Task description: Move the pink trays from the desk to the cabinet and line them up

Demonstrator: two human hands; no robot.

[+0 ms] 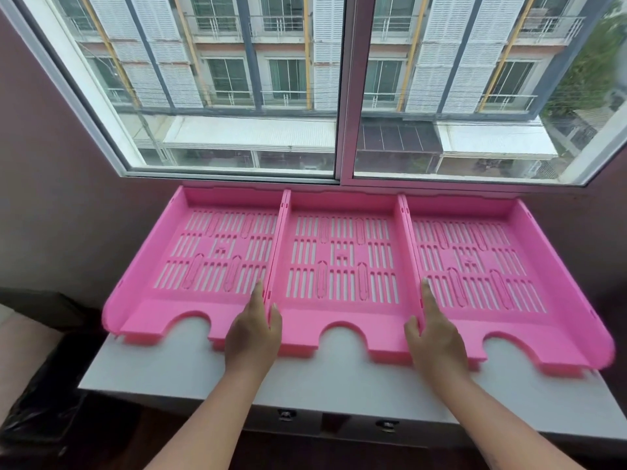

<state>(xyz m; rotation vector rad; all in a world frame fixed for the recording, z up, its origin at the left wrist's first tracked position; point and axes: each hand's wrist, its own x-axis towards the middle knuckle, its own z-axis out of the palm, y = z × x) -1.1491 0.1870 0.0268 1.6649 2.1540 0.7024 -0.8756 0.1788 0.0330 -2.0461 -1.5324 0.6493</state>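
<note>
Pink slotted plastic: our three trays (left (207,256), middle (341,262), right (488,266)) sit side by side on the white cabinet (339,378) below the window (342,86). Our left hand (252,334) and right hand (432,330) pinch the middle tray's side walls.

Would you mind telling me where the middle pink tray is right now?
In the head view, the middle pink tray sits centred on the white cabinet top under the window, between two other pink trays, with the left hand and right hand on its side walls.
</note>
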